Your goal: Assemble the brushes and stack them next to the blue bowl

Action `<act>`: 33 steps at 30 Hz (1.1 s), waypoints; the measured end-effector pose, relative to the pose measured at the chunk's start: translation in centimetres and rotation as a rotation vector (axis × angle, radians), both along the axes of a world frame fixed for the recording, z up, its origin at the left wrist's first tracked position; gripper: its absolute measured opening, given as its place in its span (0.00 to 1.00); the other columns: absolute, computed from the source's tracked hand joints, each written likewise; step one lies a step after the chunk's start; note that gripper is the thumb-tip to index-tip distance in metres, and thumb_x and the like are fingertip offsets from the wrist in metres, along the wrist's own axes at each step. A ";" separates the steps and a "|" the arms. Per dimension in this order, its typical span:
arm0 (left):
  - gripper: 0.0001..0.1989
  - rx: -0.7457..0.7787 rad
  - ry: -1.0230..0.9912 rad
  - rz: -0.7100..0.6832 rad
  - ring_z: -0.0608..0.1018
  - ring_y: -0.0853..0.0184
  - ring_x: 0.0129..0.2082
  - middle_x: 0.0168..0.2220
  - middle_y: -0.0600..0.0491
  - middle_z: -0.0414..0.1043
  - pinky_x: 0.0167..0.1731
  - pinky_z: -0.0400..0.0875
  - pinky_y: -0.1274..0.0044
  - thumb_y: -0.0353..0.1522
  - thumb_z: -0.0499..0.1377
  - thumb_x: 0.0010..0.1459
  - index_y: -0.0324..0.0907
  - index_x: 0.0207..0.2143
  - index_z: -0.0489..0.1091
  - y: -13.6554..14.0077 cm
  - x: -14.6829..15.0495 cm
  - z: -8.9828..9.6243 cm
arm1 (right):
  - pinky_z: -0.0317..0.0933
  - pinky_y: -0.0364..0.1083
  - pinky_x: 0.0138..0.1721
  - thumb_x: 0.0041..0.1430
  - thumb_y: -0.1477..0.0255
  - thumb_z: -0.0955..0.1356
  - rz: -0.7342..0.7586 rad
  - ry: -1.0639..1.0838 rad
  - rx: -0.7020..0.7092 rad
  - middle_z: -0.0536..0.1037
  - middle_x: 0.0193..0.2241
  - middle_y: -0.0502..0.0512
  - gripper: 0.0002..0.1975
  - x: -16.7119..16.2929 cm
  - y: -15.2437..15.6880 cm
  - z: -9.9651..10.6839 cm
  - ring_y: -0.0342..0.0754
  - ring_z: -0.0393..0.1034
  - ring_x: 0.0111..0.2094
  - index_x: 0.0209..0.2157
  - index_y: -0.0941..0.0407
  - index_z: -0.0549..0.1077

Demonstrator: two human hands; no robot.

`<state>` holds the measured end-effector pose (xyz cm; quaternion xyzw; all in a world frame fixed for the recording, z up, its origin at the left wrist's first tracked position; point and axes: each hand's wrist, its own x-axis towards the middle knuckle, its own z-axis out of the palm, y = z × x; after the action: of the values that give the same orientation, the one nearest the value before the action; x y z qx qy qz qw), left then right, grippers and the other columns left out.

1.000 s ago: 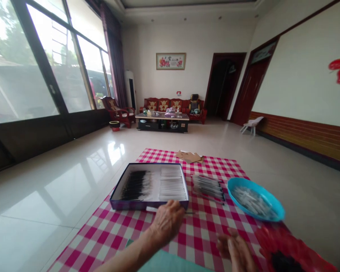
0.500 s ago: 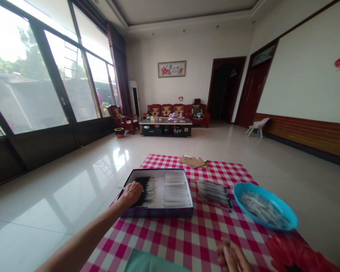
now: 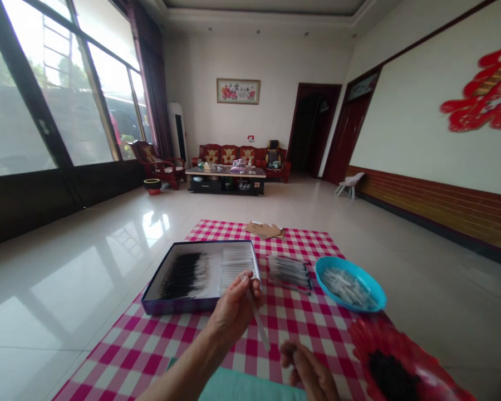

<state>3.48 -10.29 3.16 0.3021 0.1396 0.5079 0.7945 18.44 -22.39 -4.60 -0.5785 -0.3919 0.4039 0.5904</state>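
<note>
My left hand (image 3: 236, 306) is closed on a slim, whitish pen barrel (image 3: 259, 326), which slants down toward my right hand. My right hand (image 3: 307, 367), slightly blurred, has its fingers curled together just right of the barrel's lower end. Whether it pinches anything small is hidden. Behind my left hand stands a shallow dark-blue box (image 3: 181, 305) with a white inside. A row of black pieces with pale ends (image 3: 183, 275) lies in its left part, and a stack of whitish barrels (image 3: 236, 262) in its right part, partly covered by my hand.
On the checked cloth (image 3: 150, 351) lie a bundle of clear and dark sticks (image 3: 289, 273) and torn cardboard (image 3: 265, 230). A blue basin (image 3: 378, 284) holds whitish tubes. A red dish (image 3: 361, 340) with dark small pieces stands at right front. A green sheet (image 3: 242, 387) lies nearest me.
My left hand has come from the box's left part toward me and rightward, bringing the pen barrel near my right hand. The view has turned right, showing more of the red dish.
</note>
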 end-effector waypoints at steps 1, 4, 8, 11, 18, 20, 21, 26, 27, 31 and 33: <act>0.11 -0.072 -0.068 -0.010 0.71 0.74 0.27 0.30 0.56 0.67 0.33 0.67 0.79 0.32 0.64 0.50 0.41 0.36 0.67 -0.4 0.6 -0.4 | 0.61 0.43 0.25 0.51 0.51 0.64 0.038 0.022 -0.002 0.77 0.25 0.54 0.23 -0.2 -0.1 0.2 0.46 0.67 0.23 0.35 0.55 0.76; 0.11 -0.206 -0.147 0.016 0.72 0.73 0.27 0.30 0.55 0.68 0.34 0.69 0.77 0.30 0.65 0.48 0.41 0.35 0.68 -1.4 2.0 -1.8 | 0.60 0.43 0.24 0.52 0.50 0.63 0.118 0.130 -0.011 0.77 0.25 0.57 0.24 -0.7 -0.2 0.4 0.49 0.71 0.28 0.37 0.56 0.76; 0.11 -0.266 -0.142 0.037 0.73 0.73 0.28 0.31 0.54 0.69 0.36 0.68 0.77 0.31 0.65 0.48 0.42 0.35 0.69 -2.1 3.0 -3.8 | 0.59 0.42 0.23 0.50 0.53 0.67 0.154 0.243 -0.040 0.77 0.26 0.57 0.22 -0.8 0.0 0.2 0.47 0.69 0.26 0.38 0.57 0.76; 0.14 -0.145 0.086 0.067 0.73 0.69 0.32 0.33 0.52 0.71 0.38 0.67 0.75 0.35 0.64 0.48 0.42 0.39 0.69 -2.1 2.5 -5.1 | 0.58 0.40 0.24 0.48 0.58 0.71 0.132 0.268 -0.069 0.75 0.23 0.52 0.18 -0.2 0.0 0.1 0.43 0.65 0.23 0.36 0.56 0.76; 0.17 0.976 1.068 0.527 0.63 0.55 0.53 0.53 0.47 0.64 0.54 0.50 0.62 0.33 0.55 0.56 0.48 0.49 0.67 -3.5 -0.1 -4.5 | 0.56 0.39 0.21 0.45 0.59 0.72 -0.047 0.135 -0.062 0.70 0.18 0.46 0.15 1.1 0.1 0.7 0.42 0.61 0.20 0.31 0.56 0.76; 0.15 1.226 1.180 0.335 0.67 0.57 0.48 0.47 0.47 0.68 0.52 0.51 0.62 0.32 0.52 0.58 0.48 0.47 0.68 -4.4 0.2 -4.4 | 0.58 0.39 0.23 0.46 0.60 0.72 -0.038 0.132 -0.048 0.71 0.19 0.46 0.14 1.2 0.2 0.8 0.42 0.63 0.21 0.31 0.56 0.76; 0.13 1.288 1.220 0.253 0.69 0.59 0.43 0.42 0.47 0.70 0.49 0.55 0.64 0.31 0.51 0.59 0.48 0.46 0.68 -4.8 0.5 -4.7 | 0.60 0.40 0.25 0.46 0.61 0.72 -0.031 0.132 -0.044 0.73 0.21 0.47 0.14 1.2 0.3 0.7 0.43 0.65 0.23 0.31 0.56 0.76; 0.11 1.291 1.328 0.211 0.68 0.64 0.30 0.29 0.50 0.68 0.32 0.61 0.75 0.30 0.47 0.61 0.47 0.41 0.68 -5.4 2.0 -8.0 | 0.64 0.42 0.32 0.47 0.60 0.72 -0.040 0.153 -0.067 0.79 0.30 0.52 0.14 1.5 0.4 0.2 0.49 0.71 0.34 0.32 0.56 0.75; 0.12 1.285 1.326 0.229 0.68 0.64 0.30 0.29 0.50 0.68 0.31 0.61 0.76 0.30 0.47 0.61 0.47 0.43 0.68 -5.3 2.1 -8.7 | 0.64 0.42 0.31 0.47 0.60 0.72 -0.051 0.159 -0.086 0.79 0.30 0.52 0.15 1.5 0.5 0.0 0.49 0.72 0.33 0.32 0.56 0.75; 0.12 1.223 1.323 0.256 0.70 0.65 0.32 0.34 0.49 0.69 0.31 0.62 0.77 0.31 0.47 0.62 0.45 0.44 0.66 -5.2 1.9 -9.7 | 0.66 0.43 0.30 0.46 0.58 0.72 -0.073 0.148 -0.108 0.80 0.28 0.52 0.16 1.6 0.7 -0.3 0.48 0.72 0.30 0.31 0.56 0.76; 0.11 1.164 1.309 0.206 0.70 0.67 0.31 0.33 0.50 0.69 0.30 0.61 0.78 0.32 0.46 0.62 0.44 0.38 0.68 -5.2 1.7 -9.2 | 0.67 0.44 0.33 0.44 0.59 0.73 -0.089 0.131 -0.086 0.80 0.28 0.52 0.17 1.8 0.8 -0.2 0.49 0.73 0.31 0.32 0.56 0.76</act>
<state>5.21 -15.49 -6.08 0.8753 0.3123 0.2924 0.2254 20.20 -21.59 -4.79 -0.5927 -0.3086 0.4306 0.6067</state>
